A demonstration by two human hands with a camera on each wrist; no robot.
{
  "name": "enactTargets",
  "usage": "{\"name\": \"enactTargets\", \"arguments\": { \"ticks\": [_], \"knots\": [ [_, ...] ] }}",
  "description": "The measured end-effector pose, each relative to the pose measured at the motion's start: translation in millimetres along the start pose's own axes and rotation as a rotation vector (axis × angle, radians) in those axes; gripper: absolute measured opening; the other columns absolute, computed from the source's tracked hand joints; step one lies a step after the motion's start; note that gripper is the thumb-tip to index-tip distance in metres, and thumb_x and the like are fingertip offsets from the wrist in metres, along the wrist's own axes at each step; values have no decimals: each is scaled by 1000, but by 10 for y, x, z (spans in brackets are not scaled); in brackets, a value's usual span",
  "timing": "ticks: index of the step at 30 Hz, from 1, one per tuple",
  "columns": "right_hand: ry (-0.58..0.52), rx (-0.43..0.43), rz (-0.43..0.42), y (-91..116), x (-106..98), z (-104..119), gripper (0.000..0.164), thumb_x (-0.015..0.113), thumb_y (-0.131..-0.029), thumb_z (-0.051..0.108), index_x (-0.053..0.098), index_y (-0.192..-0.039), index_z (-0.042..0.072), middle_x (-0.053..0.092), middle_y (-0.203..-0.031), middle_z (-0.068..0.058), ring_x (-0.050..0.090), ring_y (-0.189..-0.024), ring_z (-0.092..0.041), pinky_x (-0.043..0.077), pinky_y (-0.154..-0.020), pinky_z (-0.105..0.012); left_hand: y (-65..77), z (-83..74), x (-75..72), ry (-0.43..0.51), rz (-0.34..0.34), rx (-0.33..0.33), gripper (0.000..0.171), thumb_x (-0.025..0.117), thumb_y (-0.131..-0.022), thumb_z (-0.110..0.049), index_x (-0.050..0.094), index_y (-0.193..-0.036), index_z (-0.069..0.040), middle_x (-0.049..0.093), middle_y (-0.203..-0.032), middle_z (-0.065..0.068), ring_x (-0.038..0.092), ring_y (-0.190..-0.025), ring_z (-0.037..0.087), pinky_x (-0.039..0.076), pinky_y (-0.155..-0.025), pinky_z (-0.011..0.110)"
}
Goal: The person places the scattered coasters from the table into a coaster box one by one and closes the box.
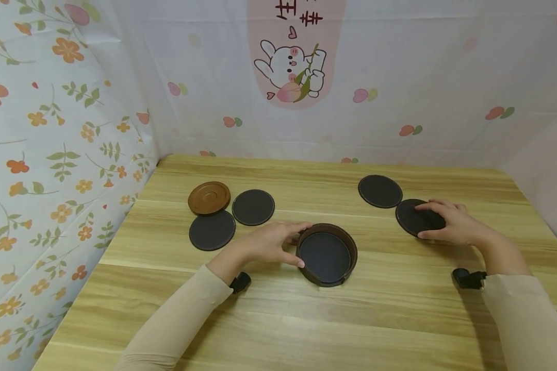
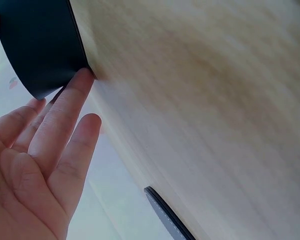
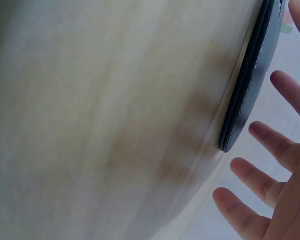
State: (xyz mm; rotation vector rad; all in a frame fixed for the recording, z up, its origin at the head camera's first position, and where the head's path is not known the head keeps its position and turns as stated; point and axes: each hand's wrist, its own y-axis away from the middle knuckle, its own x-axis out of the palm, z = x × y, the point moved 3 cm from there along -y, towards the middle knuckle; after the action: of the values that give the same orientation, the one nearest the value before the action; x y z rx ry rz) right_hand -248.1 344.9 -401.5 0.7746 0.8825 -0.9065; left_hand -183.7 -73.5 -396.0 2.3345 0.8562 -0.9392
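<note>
A round dark coaster holder [image 1: 350, 260], open on top with a brown inner wall, stands on the table. My left hand [image 1: 275, 243] grips its left side, thumb at the near wall and fingers at the far wall. In the left wrist view, fingertips lie against the holder's dark outer wall [image 2: 40, 45]. On the right, my right hand [image 1: 452, 222] is spread above a round black coaster [image 1: 410, 219], thumb and forefinger at opposite sides. The right wrist view shows spread fingers [image 3: 262, 182] beside the coaster's layered, stitched edge [image 3: 247, 90], with a gap between.
Another black coaster [image 1: 380, 191] lies behind the right one. At the left are two black coasters [image 1: 253, 207] [image 1: 212, 231] and a brown round wooden lid-like disc [image 1: 209, 198], which overlaps one of them. Floral cloth [image 1: 88, 129] hangs along the table's left and back.
</note>
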Motion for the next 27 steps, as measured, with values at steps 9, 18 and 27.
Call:
{"name": "enactTargets", "arguments": {
  "ticks": [9, 18, 27],
  "knots": [
    [-24, 41, 52, -8, 15, 13, 79, 80, -83, 34, 41, -142, 0, 17, -149, -42, 14, -126, -71, 23, -92, -77, 9, 0, 9, 9, 2, -4, 91, 79, -84, -39, 29, -158, -22, 50, -151, 0, 60, -127, 17, 44, -109, 35],
    [-10, 69, 59, -27, 50, 34, 86, 82, -81, 38, 36, -142, -2, 20, -147, -41, 21, -119, -64, 28, -88, -71, 10, -3, 6, -6, -2, 5, 90, 79, -84, -40, 30, -158, -22, 53, -148, 0, 60, -126, 16, 44, -110, 35],
    [33, 70, 55, -54, 47, 88, 84, 81, -82, 39, 37, -140, -3, 21, -145, -41, 22, -117, -62, 26, -90, -71, 21, -16, -17, -40, -20, 34, 89, 79, -84, -41, 32, -157, -16, 49, -152, 2, 61, -126, 15, 42, -112, 37]
  ]
}}
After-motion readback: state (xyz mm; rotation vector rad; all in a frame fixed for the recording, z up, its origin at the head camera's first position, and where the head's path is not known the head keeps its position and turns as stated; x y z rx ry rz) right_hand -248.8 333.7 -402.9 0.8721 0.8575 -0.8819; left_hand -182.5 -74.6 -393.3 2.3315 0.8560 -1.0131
